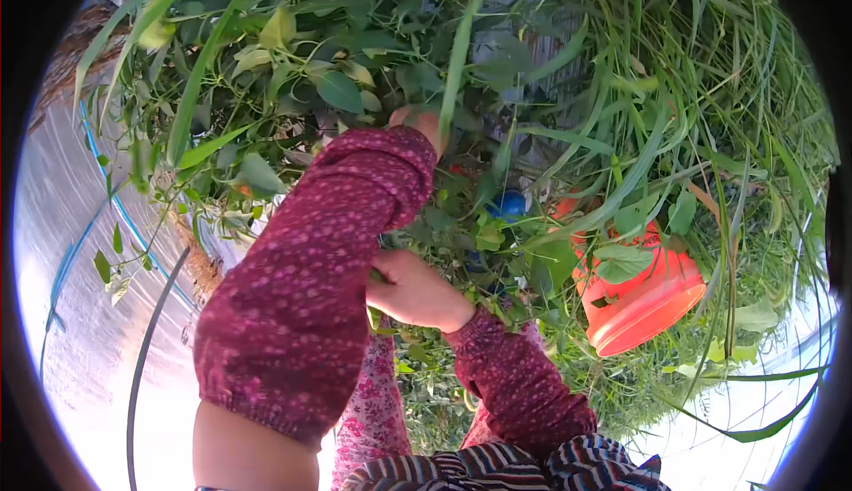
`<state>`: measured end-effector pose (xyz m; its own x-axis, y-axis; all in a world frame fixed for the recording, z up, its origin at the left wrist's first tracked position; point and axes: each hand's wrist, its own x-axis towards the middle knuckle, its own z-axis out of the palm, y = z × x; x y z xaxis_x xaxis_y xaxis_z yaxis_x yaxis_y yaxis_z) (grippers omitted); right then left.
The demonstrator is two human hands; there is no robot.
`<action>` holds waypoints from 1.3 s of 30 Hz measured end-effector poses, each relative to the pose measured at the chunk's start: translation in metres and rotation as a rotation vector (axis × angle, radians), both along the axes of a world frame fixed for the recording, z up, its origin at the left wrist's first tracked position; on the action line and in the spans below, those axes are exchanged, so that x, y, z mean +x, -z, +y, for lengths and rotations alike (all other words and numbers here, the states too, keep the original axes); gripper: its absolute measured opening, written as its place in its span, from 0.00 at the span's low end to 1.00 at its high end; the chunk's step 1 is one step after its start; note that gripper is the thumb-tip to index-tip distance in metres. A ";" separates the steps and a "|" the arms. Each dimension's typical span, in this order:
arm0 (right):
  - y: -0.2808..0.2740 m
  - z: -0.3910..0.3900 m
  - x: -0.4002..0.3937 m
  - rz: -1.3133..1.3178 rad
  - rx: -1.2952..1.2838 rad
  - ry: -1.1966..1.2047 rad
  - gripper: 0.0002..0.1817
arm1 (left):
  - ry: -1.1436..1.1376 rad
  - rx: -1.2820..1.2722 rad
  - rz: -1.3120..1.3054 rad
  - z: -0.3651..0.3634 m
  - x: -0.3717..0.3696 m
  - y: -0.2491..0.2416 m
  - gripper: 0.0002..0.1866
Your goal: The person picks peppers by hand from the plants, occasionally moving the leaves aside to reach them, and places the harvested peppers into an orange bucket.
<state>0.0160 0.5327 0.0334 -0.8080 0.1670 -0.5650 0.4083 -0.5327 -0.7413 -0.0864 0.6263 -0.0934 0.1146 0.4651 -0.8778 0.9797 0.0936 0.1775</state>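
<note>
My left hand reaches forward into dense leafy plants. Only its back and wrist show past the maroon patterned sleeve, and leaves hide the fingers. Closer to my body, my right hand is bent inward beneath the left forearm. Its fingers look closed around green leaves, though the left sleeve covers the fingertips. Stems and small leaves surround both hands.
To the right, an orange-red plastic container lies tilted among the grass. A round blue object sits in the foliage. Long grass hangs at upper right. Pale sheeting with a dark hose is at left.
</note>
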 end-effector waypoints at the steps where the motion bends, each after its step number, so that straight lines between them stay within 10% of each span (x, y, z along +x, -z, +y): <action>1: 0.001 -0.004 -0.001 0.065 0.064 0.054 0.19 | 0.089 -0.069 0.206 -0.006 0.006 0.021 0.13; 10: -0.003 0.006 0.001 0.111 0.074 -0.148 0.14 | 0.024 -0.266 0.271 -0.012 -0.028 0.012 0.23; 12: -0.008 0.010 0.002 0.118 0.022 -0.159 0.14 | 0.152 -0.084 0.284 -0.023 -0.035 0.032 0.11; 16: -0.015 0.023 0.002 0.087 -0.560 -0.050 0.11 | 0.175 0.246 0.093 -0.019 -0.035 -0.030 0.08; 22: 0.003 0.043 0.023 0.346 -0.687 0.609 0.13 | 0.028 0.470 0.031 -0.043 -0.045 -0.071 0.11; 24: 0.003 0.055 0.027 -0.018 -0.456 0.778 0.17 | 0.028 0.586 -0.045 -0.056 -0.042 -0.085 0.11; 33: 0.057 -0.001 0.011 -0.279 0.215 0.428 0.33 | -0.334 0.882 -0.142 -0.088 -0.045 -0.136 0.12; 39: 0.048 -0.004 0.011 -0.501 0.499 -0.376 0.35 | -0.764 0.960 -0.277 -0.076 -0.050 -0.174 0.10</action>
<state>0.0271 0.5289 -0.0150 -0.5304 0.2621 -0.8062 0.8421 0.0529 -0.5367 -0.1364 0.5501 0.0801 -0.3389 0.9306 -0.1385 0.6515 0.3383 0.6791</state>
